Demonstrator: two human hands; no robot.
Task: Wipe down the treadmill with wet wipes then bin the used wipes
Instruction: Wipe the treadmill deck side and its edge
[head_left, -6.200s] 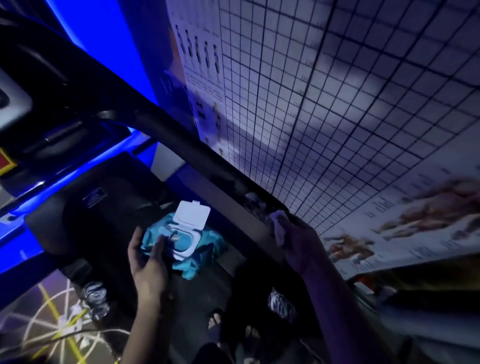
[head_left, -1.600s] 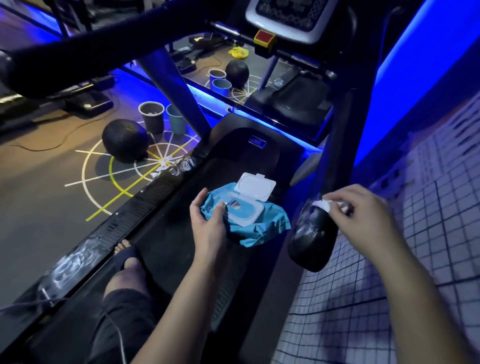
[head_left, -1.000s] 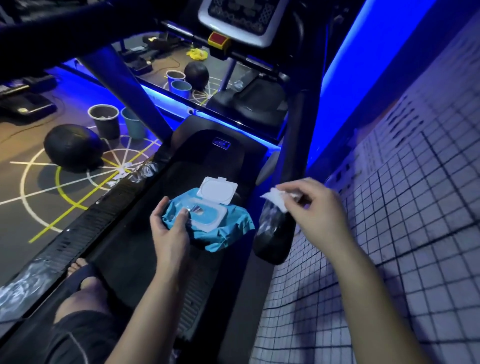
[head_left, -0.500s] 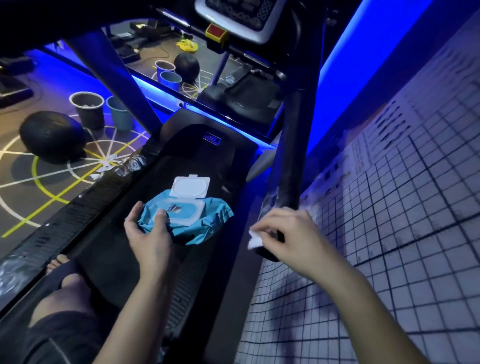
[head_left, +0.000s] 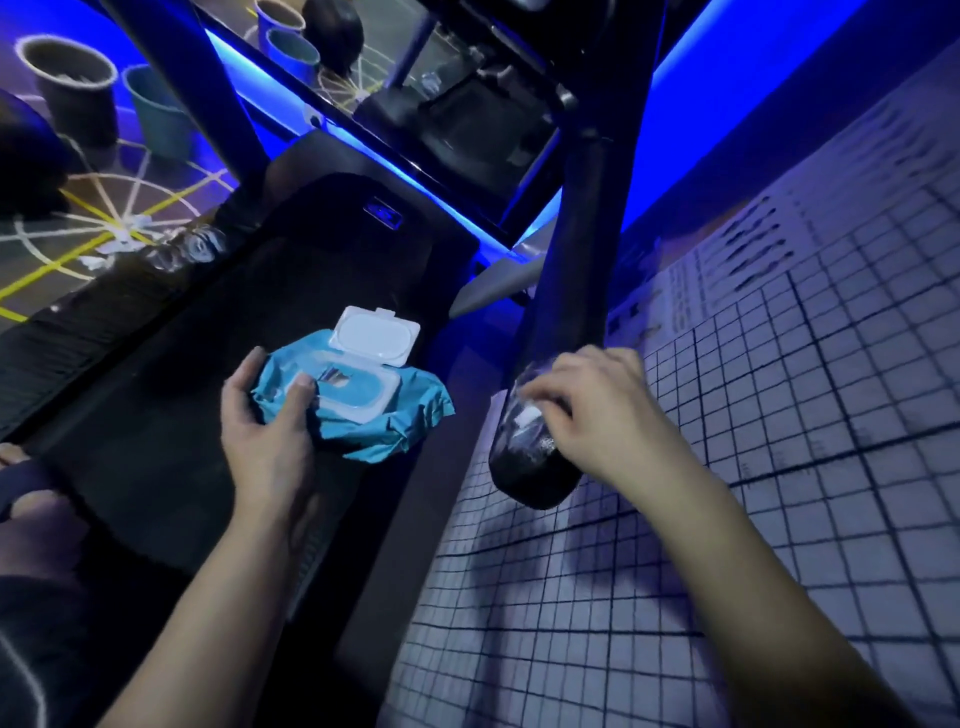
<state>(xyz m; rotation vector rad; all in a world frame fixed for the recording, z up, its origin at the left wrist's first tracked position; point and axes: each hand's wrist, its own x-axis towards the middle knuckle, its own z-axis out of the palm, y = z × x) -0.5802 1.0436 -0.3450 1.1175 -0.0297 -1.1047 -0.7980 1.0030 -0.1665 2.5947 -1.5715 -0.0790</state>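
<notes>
right hand (head_left: 597, 410) fingers curled, pressing small white wet wipe (head_left: 527, 415) on rounded black treadmill handrail end (head_left: 535, 467). wipe looks limp, light, damp: pinch a bunched fold. left hand (head_left: 265, 421) grips soft crinkly blue wipes pack (head_left: 415, 415), white lid open.

The wipes pack (head_left: 415, 415) is showing crinkly teal film under a smooth white plastic lid (head_left: 375, 339); the handrail (head_left: 535, 478) is gleaming glossy black.

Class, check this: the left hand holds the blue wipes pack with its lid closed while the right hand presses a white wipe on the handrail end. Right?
Not quite. The head view shows the lid flipped open, not closed. The left hand holds the wipes pack; the right hand presses the white wipe on the handrail end.
</notes>
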